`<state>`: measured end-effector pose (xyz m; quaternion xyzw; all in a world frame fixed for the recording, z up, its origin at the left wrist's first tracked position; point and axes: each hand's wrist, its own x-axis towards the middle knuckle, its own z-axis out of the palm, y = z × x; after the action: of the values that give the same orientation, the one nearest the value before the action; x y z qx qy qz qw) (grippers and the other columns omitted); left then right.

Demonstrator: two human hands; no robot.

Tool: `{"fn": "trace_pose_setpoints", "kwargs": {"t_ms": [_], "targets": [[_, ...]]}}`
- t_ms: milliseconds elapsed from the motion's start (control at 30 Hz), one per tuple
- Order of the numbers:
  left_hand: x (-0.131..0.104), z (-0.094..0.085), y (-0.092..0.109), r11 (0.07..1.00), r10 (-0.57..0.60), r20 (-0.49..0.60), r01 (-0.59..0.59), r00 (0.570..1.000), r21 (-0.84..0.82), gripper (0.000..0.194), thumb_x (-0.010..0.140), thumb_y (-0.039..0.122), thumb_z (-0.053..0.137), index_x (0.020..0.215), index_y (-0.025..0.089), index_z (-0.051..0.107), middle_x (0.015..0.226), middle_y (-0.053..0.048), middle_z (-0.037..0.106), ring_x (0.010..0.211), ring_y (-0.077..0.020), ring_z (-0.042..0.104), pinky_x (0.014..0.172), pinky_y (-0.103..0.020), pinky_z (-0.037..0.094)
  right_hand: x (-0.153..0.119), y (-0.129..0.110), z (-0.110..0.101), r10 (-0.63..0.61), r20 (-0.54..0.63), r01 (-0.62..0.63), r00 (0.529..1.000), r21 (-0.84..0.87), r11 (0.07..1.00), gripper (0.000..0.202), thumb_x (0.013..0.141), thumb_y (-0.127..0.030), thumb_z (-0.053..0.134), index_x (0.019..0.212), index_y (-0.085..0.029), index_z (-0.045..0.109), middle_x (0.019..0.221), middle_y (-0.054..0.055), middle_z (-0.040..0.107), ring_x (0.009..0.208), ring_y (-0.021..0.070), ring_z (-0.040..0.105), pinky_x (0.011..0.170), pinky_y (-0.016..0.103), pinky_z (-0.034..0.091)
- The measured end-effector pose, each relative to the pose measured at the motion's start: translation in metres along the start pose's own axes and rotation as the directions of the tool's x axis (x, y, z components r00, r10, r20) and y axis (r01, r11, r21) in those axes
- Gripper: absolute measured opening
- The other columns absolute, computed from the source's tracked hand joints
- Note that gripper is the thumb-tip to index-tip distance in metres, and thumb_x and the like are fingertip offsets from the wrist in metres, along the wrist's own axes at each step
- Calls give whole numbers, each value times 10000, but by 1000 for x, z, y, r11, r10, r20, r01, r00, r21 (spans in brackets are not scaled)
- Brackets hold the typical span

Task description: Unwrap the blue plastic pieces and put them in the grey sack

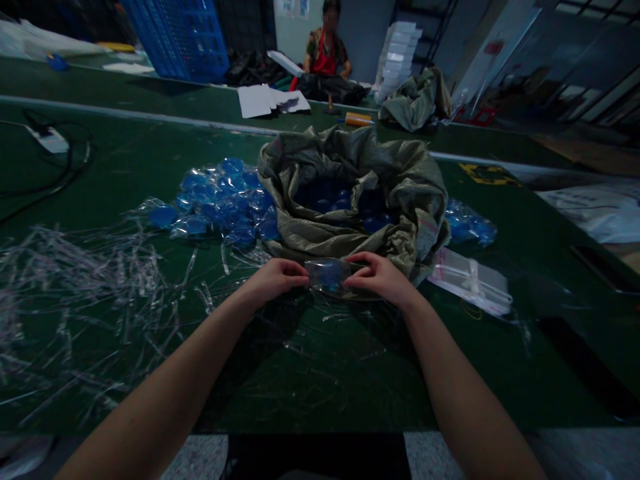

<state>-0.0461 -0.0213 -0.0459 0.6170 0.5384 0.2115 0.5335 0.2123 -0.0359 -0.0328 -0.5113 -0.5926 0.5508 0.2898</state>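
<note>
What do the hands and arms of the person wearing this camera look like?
They are ordinary human ones. The left hand and right hand are ungloved, with slim fingers. No watch or bracelet shows at either wrist. Both forearms are bare, with no sleeve in view, and no cables or markings can be made out in the dim picture.

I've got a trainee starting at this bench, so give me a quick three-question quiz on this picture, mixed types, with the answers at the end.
1. True or false: the left hand and right hand hold opposite ends of a clear packet.
2. Which lies just left of the open sack: (a) a stack of white boxes, (b) wrapped blue pieces, (c) an orange cylinder?
3. Fill in: the tall crate at the back is coloured ____.

Key: 1 true; 2 b; 3 blue.
</note>
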Motion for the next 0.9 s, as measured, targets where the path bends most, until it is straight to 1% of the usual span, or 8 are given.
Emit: {"fn": "trace_pose_setpoints", "kwargs": {"t_ms": [200, 333, 467, 533, 633, 700, 800, 900], "targets": [[3, -1, -5, 997, 12, -13, -11, 1000, 71, 308, 659, 416, 683, 839, 167, 713, 596, 24, 569, 506, -99, 422, 475, -222, 283, 1, 2, 0, 18, 3, -18, 1000, -29, 999, 612, 673, -237, 763, 1231, -201, 513, 773, 14, 746, 724, 170, 692, 632, 240, 509], [7, 2, -9, 992, 52, -36, -47, 998, 119, 258, 682, 394, 664, 796, 166, 706, 631, 14, 608, 535, -111, 468, 505, -228, 321, 4, 6, 3, 14, -16, -15, 1000, -59, 998, 594, 661, -207, 765, 1209, -190, 534, 746, 9, 740, 708, 165, 687, 637, 236, 510], [12, 10, -13, 990, 119, -74, -112, 990, 84, 273, 660, 360, 686, 821, 140, 678, 706, -11, 655, 616, -140, 553, 566, -235, 392, 11, 11, 10, 18, -56, -25, 998, -132, 991, 546, 646, -170, 754, 1163, -165, 577, 695, 3, 718, 655, 157, 668, 601, 229, 500], [13, 13, -13, 982, 155, -60, -148, 986, 118, 273, 684, 354, 658, 847, 137, 686, 734, -18, 668, 659, -155, 575, 597, -242, 409, 14, 15, 12, 1, -60, -11, 998, -166, 986, 481, 654, -170, 738, 1118, -157, 609, 696, 6, 709, 644, 154, 658, 582, 225, 488], [14, 16, -11, 955, 210, -36, -197, 977, 220, 242, 737, 339, 584, 810, 146, 710, 749, -20, 679, 700, -165, 585, 641, -250, 413, 16, 18, 13, -60, -49, 45, 997, -253, 966, 282, 694, -203, 698, 971, -164, 668, 685, 1, 685, 608, 136, 622, 540, 213, 445], [13, 18, -10, 945, 236, -36, -220, 971, 243, 244, 754, 329, 553, 790, 147, 712, 750, -21, 681, 703, -166, 587, 646, -251, 413, 16, 20, 13, -106, -52, 83, 993, -329, 941, 159, 724, -237, 667, 867, -167, 682, 658, -10, 656, 578, 123, 584, 520, 214, 414], [11, 19, -10, 934, 297, -51, -278, 954, 225, 237, 768, 315, 535, 811, 148, 699, 761, -23, 676, 692, -160, 579, 634, -245, 409, 15, 20, 13, -167, -63, 133, 984, -367, 921, 124, 747, -279, 648, 799, -170, 679, 695, -9, 645, 628, 131, 578, 570, 231, 429], [8, 19, -8, 918, 351, -74, -327, 933, 223, 219, 785, 318, 534, 824, 158, 677, 750, -19, 646, 658, -146, 543, 596, -236, 391, 13, 17, 13, -203, -68, 173, 977, -304, 937, 158, 760, -320, 651, 827, -179, 678, 789, 7, 666, 715, 157, 605, 643, 262, 467]]}}
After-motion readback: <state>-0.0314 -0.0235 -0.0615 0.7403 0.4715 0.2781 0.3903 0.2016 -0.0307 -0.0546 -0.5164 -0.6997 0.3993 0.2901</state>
